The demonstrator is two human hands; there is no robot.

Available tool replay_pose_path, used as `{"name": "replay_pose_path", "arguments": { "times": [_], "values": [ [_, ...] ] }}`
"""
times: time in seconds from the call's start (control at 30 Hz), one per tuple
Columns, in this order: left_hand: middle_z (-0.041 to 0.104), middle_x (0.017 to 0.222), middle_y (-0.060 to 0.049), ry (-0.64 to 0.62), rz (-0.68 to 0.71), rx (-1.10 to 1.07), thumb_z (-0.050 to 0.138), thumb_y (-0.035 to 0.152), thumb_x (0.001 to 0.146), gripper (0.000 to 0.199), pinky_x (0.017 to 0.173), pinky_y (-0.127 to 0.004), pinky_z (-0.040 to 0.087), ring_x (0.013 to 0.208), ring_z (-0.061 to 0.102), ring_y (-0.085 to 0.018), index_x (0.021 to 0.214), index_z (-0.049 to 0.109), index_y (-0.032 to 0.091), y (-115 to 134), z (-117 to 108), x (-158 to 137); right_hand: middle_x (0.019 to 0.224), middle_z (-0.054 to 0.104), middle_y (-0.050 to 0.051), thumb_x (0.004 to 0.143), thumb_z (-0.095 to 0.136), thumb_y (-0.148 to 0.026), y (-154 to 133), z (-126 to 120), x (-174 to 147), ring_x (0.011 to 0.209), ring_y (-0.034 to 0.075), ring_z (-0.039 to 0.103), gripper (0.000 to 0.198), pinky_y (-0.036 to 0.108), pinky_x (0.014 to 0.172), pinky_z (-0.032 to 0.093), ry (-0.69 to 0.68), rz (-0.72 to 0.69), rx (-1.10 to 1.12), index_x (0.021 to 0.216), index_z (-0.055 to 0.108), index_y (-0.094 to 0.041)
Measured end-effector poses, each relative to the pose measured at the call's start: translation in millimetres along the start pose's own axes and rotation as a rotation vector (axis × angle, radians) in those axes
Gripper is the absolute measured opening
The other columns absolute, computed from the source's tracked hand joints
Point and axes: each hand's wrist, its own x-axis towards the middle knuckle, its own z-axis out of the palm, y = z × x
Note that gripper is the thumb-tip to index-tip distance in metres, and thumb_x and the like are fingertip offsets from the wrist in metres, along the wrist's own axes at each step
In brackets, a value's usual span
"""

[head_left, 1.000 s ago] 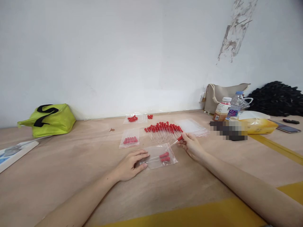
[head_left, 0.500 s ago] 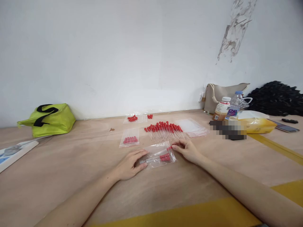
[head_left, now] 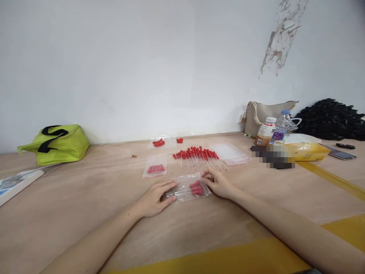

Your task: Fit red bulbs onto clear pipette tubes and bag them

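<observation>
**Red bulbs bunched in a clear bag between two hands**

The left end of the clear bag [head_left: 184, 195] is partly hidden by the left hand [head_left: 156, 198], whose thumb and fingers are spread apart and rested on the film. The bag is laid flat on the table [head_left: 159, 236]. Its mouth is partly covered by the curled fingers of the right hand [head_left: 218, 184]; whether anything is gripped there cannot be told. The red bulbs [head_left: 196, 188] inside are overlapped, and the clear stems are blurred by glare. A dark object [head_left: 272, 156] at right is masked by pixelation.

Compared with one second earlier, when two bulbs are enclosed and one dropper is held outside, a fuller cluster is now contained, and the right hand is brought nearer.
</observation>
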Motion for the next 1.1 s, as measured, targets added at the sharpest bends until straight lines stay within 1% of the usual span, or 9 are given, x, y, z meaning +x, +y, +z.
{"name": "replay_pose_path", "arguments": {
  "times": [0.1,0.23,0.33,0.47,0.53,0.7,0.87,1.0,1.1],
  "values": [
    [0.047,0.127,-0.004,-0.019,0.005,-0.016,0.045,0.037,0.085,0.040,0.097,-0.040,0.034,0.115,0.043,-0.021,0.123,0.046,0.027,-0.7,-0.2,0.0,0.073,0.060,0.000,0.074,0.051,-0.031,1.1,-12.5,8.3,0.065,0.012,0.057,0.014,0.023,0.059,0.043,0.090,-0.002,-0.072,0.082,0.049,-0.019],
    [0.045,0.129,-0.004,-0.061,0.002,-0.004,0.042,0.038,0.086,0.036,0.098,-0.038,0.033,0.117,0.041,-0.020,0.120,0.049,0.028,-1.6,-0.9,0.0,0.069,0.062,0.001,0.070,0.053,-0.029,5.2,-44.4,39.8,0.062,0.013,0.055,0.013,0.023,0.059,0.042,0.307,0.090,-0.373,0.076,0.057,-0.017],
    [0.044,0.129,-0.003,-0.066,-0.006,-0.007,0.043,0.038,0.086,0.036,0.099,-0.038,0.032,0.118,0.040,-0.020,0.121,0.048,0.029,-2.3,-0.8,-0.2,0.075,0.065,0.003,0.072,0.052,-0.029,7.8,-63.5,72.9,0.071,0.015,0.058,0.017,0.024,0.067,0.041,0.336,0.178,-0.591,0.077,0.064,-0.019],
    [0.044,0.130,-0.003,-0.058,-0.012,-0.036,0.044,0.038,0.086,0.036,0.099,-0.040,0.033,0.118,0.040,-0.021,0.121,0.048,0.030,-2.4,-0.5,-1.1,0.097,0.063,0.007,0.072,0.052,-0.040,12.2,-63.5,114.0,0.094,0.021,0.054,0.030,0.029,0.081,0.038,0.343,0.240,-0.685,0.089,0.067,-0.020],
    [0.044,0.129,-0.003,-0.054,-0.011,-0.042,0.044,0.037,0.085,0.036,0.098,-0.040,0.033,0.118,0.040,-0.022,0.121,0.048,0.029,-1.9,-0.7,-1.6,0.103,0.061,0.010,0.069,0.054,-0.045,15.4,-55.8,129.4,0.103,0.025,0.049,0.033,0.034,0.085,0.036,0.354,0.272,-0.685,0.086,0.068,-0.019],
    [0.044,0.129,-0.003,-0.059,-0.006,-0.035,0.044,0.036,0.086,0.036,0.099,-0.040,0.032,0.118,0.040,-0.022,0.121,0.049,0.030,-1.1,-1.6,-2.2,0.083,0.065,0.010,0.060,0.063,-0.040,20.1,-42.7,150.5,0.094,0.027,0.054,0.022,0.035,0.077,0.041,0.362,0.393,-0.609,0.065,0.067,-0.019],
    [0.044,0.129,-0.003,-0.067,-0.002,-0.017,0.043,0.037,0.086,0.036,0.099,-0.039,0.032,0.118,0.040,-0.021,0.121,0.048,0.029,-1.7,-1.2,-1.9,0.065,0.063,0.006,0.070,0.054,-0.041,0.5,-56.2,148.4,0.069,0.019,0.059,0.028,0.028,0.062,0.045,0.392,0.365,-0.440,0.059,0.061,-0.016],
    [0.044,0.130,-0.003,-0.072,-0.001,-0.005,0.043,0.037,0.086,0.036,0.099,-0.038,0.032,0.119,0.039,-0.020,0.121,0.048,0.030,-1.8,-1.4,-1.2,0.073,0.064,0.006,0.082,0.038,-0.046,-21.4,-69.4,117.2,0.059,0.010,0.057,0.034,0.021,0.054,0.045,0.435,0.226,-0.226,0.072,0.053,-0.016],
    [0.044,0.129,-0.003,-0.069,-0.004,-0.002,0.043,0.038,0.086,0.036,0.099,-0.038,0.032,0.119,0.039,-0.020,0.121,0.048,0.029,-1.1,-1.7,-0.7,0.069,0.062,0.004,0.078,0.047,-0.049,-22.7,-69.4,78.0,0.052,0.009,0.055,0.031,0.021,0.049,0.045,0.538,0.112,0.143,0.076,0.044,-0.018]
  ]
}}
